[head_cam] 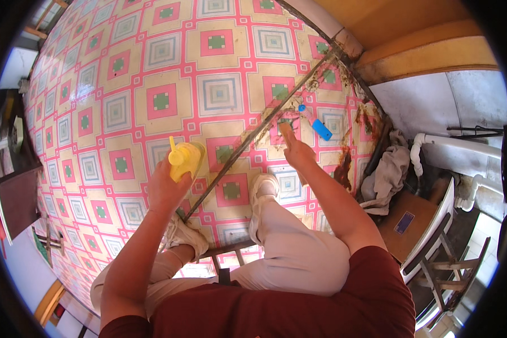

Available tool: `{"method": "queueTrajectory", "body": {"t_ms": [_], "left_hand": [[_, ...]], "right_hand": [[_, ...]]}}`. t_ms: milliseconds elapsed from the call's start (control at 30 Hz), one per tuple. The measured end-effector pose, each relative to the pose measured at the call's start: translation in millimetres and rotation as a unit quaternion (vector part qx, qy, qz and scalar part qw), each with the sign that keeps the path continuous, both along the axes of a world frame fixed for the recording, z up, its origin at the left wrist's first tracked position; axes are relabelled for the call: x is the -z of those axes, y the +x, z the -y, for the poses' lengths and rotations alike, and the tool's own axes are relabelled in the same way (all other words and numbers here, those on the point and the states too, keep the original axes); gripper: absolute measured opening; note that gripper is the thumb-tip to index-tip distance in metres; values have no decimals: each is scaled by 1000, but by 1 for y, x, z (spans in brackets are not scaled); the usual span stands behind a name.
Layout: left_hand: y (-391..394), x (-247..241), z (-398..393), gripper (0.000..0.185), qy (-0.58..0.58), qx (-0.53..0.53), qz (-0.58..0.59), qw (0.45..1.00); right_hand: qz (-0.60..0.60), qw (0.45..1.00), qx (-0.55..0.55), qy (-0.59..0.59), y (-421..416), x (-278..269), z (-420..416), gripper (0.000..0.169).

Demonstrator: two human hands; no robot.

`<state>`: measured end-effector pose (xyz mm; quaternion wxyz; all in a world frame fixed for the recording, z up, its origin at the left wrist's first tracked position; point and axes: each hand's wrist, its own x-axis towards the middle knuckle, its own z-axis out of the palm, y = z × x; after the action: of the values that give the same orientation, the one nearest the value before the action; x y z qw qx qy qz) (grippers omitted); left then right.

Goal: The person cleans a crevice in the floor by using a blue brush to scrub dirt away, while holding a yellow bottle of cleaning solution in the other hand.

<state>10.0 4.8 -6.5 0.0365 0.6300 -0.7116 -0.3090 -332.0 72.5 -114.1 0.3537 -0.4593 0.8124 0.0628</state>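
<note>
My left hand (168,186) is wrapped around a yellow plastic squeeze bottle (185,157) with a thin spout, held above the patterned floor covering (160,100). In my right hand (299,154) is a flat, light-brown wooden piece (286,133); its far end points at the floor, and my fingers hide part of it. A blue-ended hand tool (321,129) with a paler middle lies just beyond that hand. Between the two hands runs a dark, dirty seam (253,137) across the sheet flooring, slanting from my left shoe up to the wall corner.
Brown stains (343,169) mark the floor at right. Along that wall are a grey cloth (386,177), white pipes (452,143), a cardboard box (410,222) and a folding frame (441,262). A dark cabinet (19,203) stands at far left. Under me is a low stool (226,253).
</note>
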Motion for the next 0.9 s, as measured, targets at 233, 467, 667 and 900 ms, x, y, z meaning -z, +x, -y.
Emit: {"method": "queueTrajectory", "body": {"t_ms": [233,467,667,900], "left_hand": [[5,1,0,62,2,0,-8,1000],[4,3,-3,63,5,8,6,1000],[11,6,-1,62,-9,9,-3,1000],[7,7,-2,62,4,9,1,1000]], "right_hand": [[8,1000,13,-16,-8,12,25,66],[-9,1000,-5,12,3,2,10,69],[14,1000,-17,19,8,-5,10,70],[-10,1000,-8,-24,-4,4,19,70]]}}
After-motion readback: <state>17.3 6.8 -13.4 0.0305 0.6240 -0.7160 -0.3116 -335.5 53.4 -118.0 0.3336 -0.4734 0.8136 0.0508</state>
